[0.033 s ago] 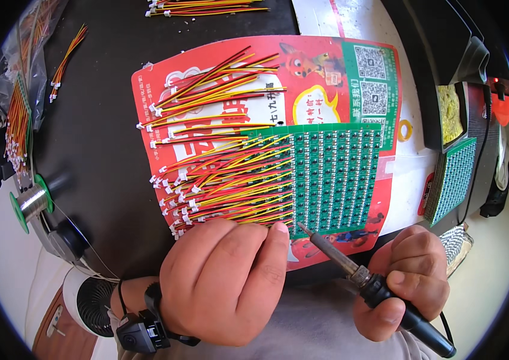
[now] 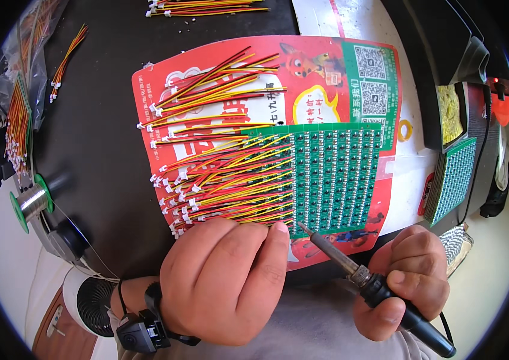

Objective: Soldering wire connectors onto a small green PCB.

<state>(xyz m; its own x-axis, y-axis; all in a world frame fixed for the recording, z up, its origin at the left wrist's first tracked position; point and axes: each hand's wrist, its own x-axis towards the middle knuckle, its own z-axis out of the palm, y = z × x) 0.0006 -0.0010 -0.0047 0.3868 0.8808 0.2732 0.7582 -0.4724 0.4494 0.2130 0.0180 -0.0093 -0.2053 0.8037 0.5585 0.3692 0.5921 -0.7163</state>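
Observation:
My right hand (image 2: 416, 273) grips a soldering iron (image 2: 333, 251) by its black handle. The iron's tip points up and left, at the lower edge of a green circuit board panel (image 2: 338, 180). Close to that tip, my left hand (image 2: 221, 282) is closed in a pinch at the panel's bottom edge; whatever is between its fingertips is hidden. Red, yellow and black wires (image 2: 224, 180) with white plugs lie in rows across the panel's left half, their ends along one column. The panel rests on a red printed sheet (image 2: 146, 81).
More loose wires (image 2: 218, 78) lie on the sheet above the panel. A solder wire spool (image 2: 31, 203) and a plastic bag of wires (image 2: 26, 66) are at left. On the right are stacked panels (image 2: 453, 180), yellow cleaning wool (image 2: 450, 114) and a tape roll (image 2: 405, 130).

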